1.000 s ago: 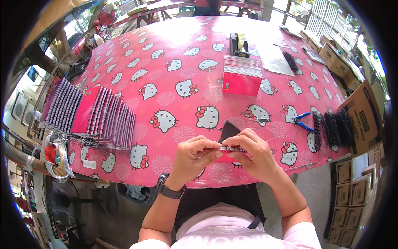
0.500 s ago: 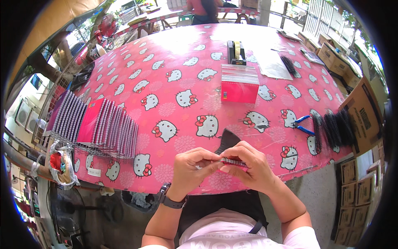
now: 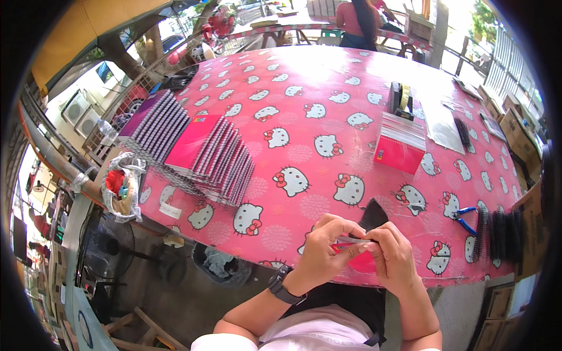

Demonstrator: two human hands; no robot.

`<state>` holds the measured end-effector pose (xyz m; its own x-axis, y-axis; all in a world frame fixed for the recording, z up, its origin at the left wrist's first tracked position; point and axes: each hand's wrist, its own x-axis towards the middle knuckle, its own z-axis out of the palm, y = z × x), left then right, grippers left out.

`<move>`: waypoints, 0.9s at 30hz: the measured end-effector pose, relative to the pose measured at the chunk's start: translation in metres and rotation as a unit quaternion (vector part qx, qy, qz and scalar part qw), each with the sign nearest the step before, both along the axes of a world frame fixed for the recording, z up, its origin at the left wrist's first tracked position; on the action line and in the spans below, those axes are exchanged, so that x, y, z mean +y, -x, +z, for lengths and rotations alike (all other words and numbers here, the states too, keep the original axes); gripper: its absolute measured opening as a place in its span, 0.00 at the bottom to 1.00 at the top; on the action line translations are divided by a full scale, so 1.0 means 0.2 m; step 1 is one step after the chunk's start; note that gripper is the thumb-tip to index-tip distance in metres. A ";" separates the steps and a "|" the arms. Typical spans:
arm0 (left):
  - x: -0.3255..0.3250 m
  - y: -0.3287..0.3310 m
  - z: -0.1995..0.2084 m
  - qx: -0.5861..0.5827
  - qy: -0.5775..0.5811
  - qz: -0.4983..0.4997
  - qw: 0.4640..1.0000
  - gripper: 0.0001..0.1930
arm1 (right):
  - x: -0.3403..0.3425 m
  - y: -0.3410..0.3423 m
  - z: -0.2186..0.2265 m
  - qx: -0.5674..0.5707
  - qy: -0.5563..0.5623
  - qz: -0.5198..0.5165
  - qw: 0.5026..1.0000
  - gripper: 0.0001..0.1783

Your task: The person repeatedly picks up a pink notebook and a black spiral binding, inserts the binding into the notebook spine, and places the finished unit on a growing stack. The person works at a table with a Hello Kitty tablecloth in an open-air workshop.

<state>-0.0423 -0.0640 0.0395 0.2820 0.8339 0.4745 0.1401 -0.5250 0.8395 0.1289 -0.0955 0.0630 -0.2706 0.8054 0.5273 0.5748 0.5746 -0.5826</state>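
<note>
A small notebook with a pink cover (image 3: 363, 262) is held between my two hands at the near edge of the table. Its edge is pinched by the fingers and thumb of my left hand (image 3: 329, 253), which has a dark watch at the wrist. My right hand (image 3: 396, 256) grips the other side, fingers curled over the top. Most of the notebook is hidden by the hands. Just beyond them lies a dark grey, wedge-shaped piece (image 3: 373, 215). Stacked pink spiral notebooks (image 3: 196, 140) and purple spiral notebooks (image 3: 146, 117) stand at the left.
Farther back on the pink patterned table (image 3: 304, 202) are a block of pink notebooks (image 3: 399, 153), a tape dispenser (image 3: 401, 100) and a white sheet (image 3: 442, 128). Blue-handled pliers (image 3: 466, 220) lie beside black binding coils (image 3: 497, 234) at the right. A plastic bag (image 3: 123, 187) hangs at the left edge.
My view has swung left, so the table's contents sit farther right in it. Both hands still hold the notebook, now tilted with its pink cover showing below the fingers instead of the coil edge.
</note>
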 end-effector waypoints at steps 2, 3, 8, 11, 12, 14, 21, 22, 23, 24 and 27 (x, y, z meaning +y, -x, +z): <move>-0.03 0.00 0.00 0.017 0.024 0.024 0.999 0.11 | 0.02 0.00 0.00 0.006 0.017 0.019 1.000 0.17; -0.04 0.01 0.01 0.025 0.037 0.037 0.998 0.11 | 0.03 0.01 0.01 0.018 0.028 0.037 0.999 0.20; 0.17 0.45 0.17 -0.252 -0.010 0.206 0.946 0.18 | 0.08 -0.12 -0.04 0.104 0.073 -0.036 0.991 0.37; 0.30 0.83 0.39 -0.215 -0.148 0.390 0.883 0.22 | 0.11 -0.23 -0.25 -0.141 0.074 -0.109 0.981 0.45; 0.34 0.97 0.39 -0.141 -0.181 0.450 0.863 0.23 | 0.09 -0.22 -0.30 -0.172 0.094 -0.100 0.976 0.45; 0.39 1.12 0.39 0.039 -0.080 0.503 0.859 0.22 | 0.07 -0.21 -0.36 -0.234 0.132 -0.085 0.960 0.45; 0.36 1.02 0.38 0.320 -0.272 0.460 0.782 0.15 | 0.11 -0.28 -0.47 -0.061 0.037 -0.090 0.993 0.25; 0.35 0.98 0.39 0.327 -0.273 0.373 0.824 0.15 | 0.12 -0.32 -0.48 -0.059 0.029 -0.082 0.994 0.26; 0.35 0.93 0.39 0.378 -0.224 0.331 0.835 0.14 | 0.12 -0.36 -0.47 -0.072 0.016 -0.119 0.990 0.26; 0.38 0.92 0.38 0.380 -0.223 0.334 0.833 0.13 | 0.13 -0.41 -0.46 -0.085 0.004 -0.156 0.984 0.26; 0.44 0.96 0.41 0.400 -0.231 0.369 0.806 0.11 | 0.16 -0.51 -0.40 -0.128 0.013 -0.192 0.973 0.26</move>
